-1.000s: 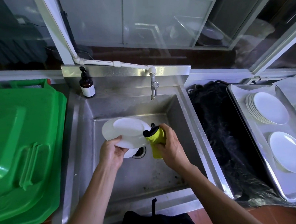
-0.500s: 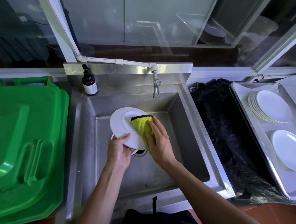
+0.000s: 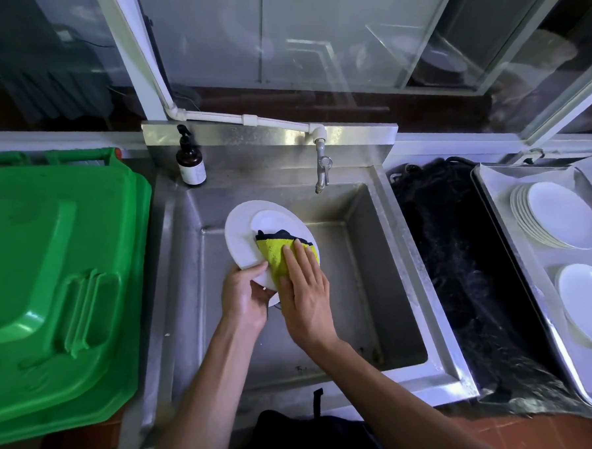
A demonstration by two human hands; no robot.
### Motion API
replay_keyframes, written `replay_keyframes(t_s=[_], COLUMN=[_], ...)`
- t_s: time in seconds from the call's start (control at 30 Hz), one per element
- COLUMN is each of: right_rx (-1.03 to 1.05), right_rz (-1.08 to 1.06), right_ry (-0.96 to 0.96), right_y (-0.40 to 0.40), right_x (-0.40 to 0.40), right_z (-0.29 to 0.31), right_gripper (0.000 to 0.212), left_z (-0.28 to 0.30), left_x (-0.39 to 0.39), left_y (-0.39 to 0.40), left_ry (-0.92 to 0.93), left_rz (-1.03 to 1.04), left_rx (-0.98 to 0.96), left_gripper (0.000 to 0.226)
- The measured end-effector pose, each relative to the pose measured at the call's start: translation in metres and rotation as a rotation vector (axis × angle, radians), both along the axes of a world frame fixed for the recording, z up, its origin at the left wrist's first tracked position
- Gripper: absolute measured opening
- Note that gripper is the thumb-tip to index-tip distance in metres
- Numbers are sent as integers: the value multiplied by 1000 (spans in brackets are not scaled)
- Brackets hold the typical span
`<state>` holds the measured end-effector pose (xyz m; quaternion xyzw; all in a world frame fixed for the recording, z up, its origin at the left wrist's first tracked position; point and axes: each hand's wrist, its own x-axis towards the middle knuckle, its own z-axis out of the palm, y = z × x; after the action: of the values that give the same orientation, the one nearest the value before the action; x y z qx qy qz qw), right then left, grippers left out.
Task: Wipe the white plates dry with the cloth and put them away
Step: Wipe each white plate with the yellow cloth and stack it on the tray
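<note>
Over the sink (image 3: 385, 254), the white plate (image 3: 244, 240) is tilted; the left hand (image 3: 243, 295) grips its lower rim. The right hand (image 3: 305, 292), flat now instead of clenched, presses the yellow cloth (image 3: 275, 256) on it, so wiping has begun.

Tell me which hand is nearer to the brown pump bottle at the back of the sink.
Left. The left hand grips the white plate's near edge, below the brown pump bottle. The right hand, pressing the yellow cloth, lies further right.
</note>
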<state>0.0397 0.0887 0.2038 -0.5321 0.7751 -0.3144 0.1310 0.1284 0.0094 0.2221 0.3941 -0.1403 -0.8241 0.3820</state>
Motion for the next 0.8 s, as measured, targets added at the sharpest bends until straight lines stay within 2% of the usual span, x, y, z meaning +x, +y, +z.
replay_keyframes(t_s=[0.13,0.33,0.53,0.8], right_rx=[-23,-9,-5,9], right_rz=[-33,-221,-226,-202], right_ry=[-55,-272,-318,-374], right_y=[9,6,4,-5], right_x=[-5,-36,-70,-121], right_z=[0,6,13,31], right_gripper=[49,50,51,49], left_z=[-1,-3,-3,-1], left_x=[-3,-8,-12,-20], left_y=[4,9,14,30], left_ry=[-6,-17,15,-64], left_rz=[-8,-39,-151,-264], left_rx=[-35,-74,-165,-214], left_gripper=[44,60,41,40])
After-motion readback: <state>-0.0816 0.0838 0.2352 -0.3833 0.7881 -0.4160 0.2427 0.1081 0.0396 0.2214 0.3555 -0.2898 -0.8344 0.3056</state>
